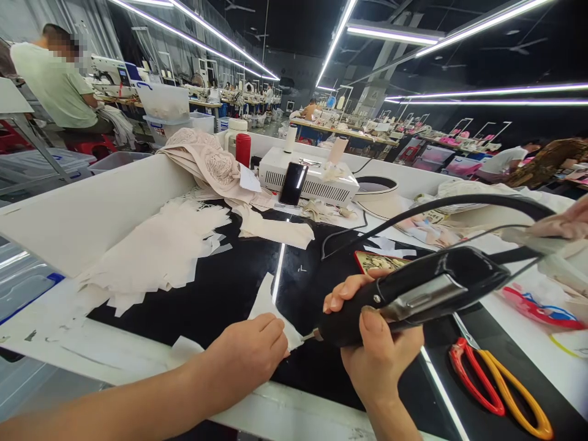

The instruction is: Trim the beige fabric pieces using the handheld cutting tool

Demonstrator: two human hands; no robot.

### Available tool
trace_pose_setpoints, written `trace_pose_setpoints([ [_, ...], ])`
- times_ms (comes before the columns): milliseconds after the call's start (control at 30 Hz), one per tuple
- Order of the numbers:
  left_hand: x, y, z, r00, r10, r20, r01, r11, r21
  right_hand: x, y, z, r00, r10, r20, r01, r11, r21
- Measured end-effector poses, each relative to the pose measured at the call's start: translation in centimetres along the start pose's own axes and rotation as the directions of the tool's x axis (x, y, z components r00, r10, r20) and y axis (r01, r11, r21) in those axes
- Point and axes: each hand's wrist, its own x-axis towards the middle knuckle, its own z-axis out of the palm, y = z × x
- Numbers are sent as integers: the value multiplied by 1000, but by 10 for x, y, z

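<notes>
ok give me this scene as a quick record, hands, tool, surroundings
left hand: left hand holds a pale piece by its near edge
right hand: right hand grips a black handheld tool
tool tip: metal, at the piece's corner; exact contact unclear
surface: black panel
left of hands: pile of pale pieces
right of hands: scissors, red and orange handles
behind: phone leaning on a vented white box
background: seated person, pale shirt
</notes>
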Motion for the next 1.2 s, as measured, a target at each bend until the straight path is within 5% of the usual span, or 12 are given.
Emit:
trace_pose_setpoints([
  [433, -1, 3, -6, 998, -57, 36, 59, 996, -66, -2, 0, 3, 1000, 2, -28, -2, 1000, 15],
  [867, -1, 4, -3, 998, -34, -60, 28, 995, -94, -1, 1, 4, 999, -6, -35, 7, 1000, 21],
  [1200, 1, 8, -2, 1000, -26, 14, 26, 999, -35, -3, 0, 4, 1000, -12, -25, 13, 999, 30],
])
